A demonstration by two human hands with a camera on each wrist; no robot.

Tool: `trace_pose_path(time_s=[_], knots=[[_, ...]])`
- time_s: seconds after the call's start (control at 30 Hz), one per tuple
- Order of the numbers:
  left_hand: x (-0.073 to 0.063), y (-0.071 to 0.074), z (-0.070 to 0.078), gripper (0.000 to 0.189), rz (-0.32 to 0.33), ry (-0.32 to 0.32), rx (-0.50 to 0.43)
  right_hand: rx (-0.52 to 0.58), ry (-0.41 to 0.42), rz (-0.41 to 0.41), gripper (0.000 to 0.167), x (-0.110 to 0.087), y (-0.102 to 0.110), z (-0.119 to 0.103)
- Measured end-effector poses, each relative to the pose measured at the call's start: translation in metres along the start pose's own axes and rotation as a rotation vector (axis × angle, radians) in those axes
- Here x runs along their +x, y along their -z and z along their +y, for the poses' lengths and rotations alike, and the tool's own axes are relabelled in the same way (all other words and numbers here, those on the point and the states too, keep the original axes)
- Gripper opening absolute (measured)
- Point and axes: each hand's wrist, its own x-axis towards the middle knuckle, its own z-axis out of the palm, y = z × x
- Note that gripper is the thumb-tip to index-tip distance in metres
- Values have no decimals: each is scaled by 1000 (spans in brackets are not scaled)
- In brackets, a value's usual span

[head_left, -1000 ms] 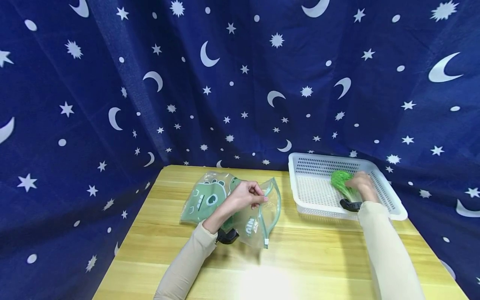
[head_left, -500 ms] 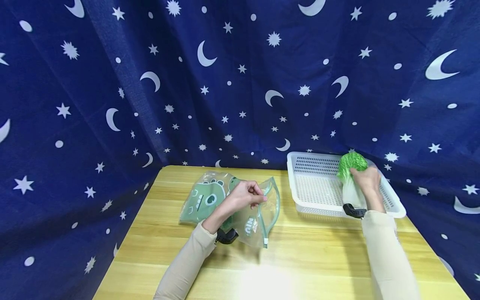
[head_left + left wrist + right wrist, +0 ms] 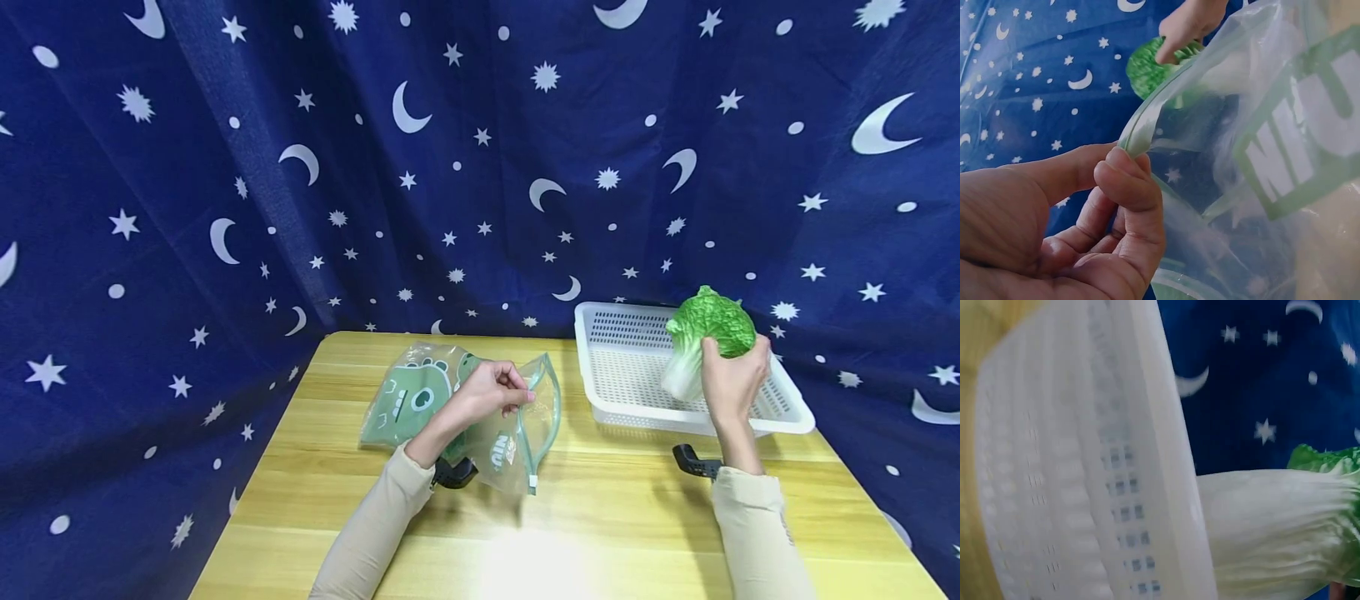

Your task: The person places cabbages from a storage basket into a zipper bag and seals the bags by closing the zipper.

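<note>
My left hand (image 3: 491,390) pinches the green zip edge of a clear slider bag (image 3: 501,454) between thumb and index finger. The bag's mouth gapes toward the right, as the left wrist view also shows on the zip bag (image 3: 1229,144). My right hand (image 3: 735,375) grips a Chinese cabbage (image 3: 708,325) with a white stem and green leaves, above the white basket (image 3: 587,375). Its stem points down and to the left. In the right wrist view the cabbage (image 3: 1272,525) appears beyond the basket's wall, while the hand itself is nearly out of view.
Another bag with a green cartoon print (image 3: 408,404) lies on the wooden table (image 3: 337,517), left of and partly behind the left forearm. A dark blue curtain (image 3: 480,183) with moons and stars hangs behind the table.
My right hand has taken hold of the Chinese cabbage and lifted it up from the basket, turning it as it rises. The left hand has kept its pinch on the slider bag.
</note>
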Motion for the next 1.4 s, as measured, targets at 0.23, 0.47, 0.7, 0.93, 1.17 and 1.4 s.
trace_pose_path(time_s=[0.23, 0.47, 0.7, 0.93, 1.17, 1.4], knots=[[0, 1, 4, 13, 41, -49, -36, 114, 100, 69, 48, -45, 1, -30], [-1, 0, 10, 16, 108, -101, -135, 307, 192, 41, 47, -82, -4, -67], [-2, 2, 16, 18, 173, -156, -197, 661, 259, -170, 53, -131, -6, -113], [-6, 7, 20, 15, 213, -212, -251, 620, 240, -414, 46, -166, -20, -112], [-8, 10, 20, 14, 221, -221, -222, 447, 278, -648, 50, -183, -28, -94], [-9, 12, 18, 15, 217, -191, -235, 693, 201, -596, 45, -171, -36, -74]])
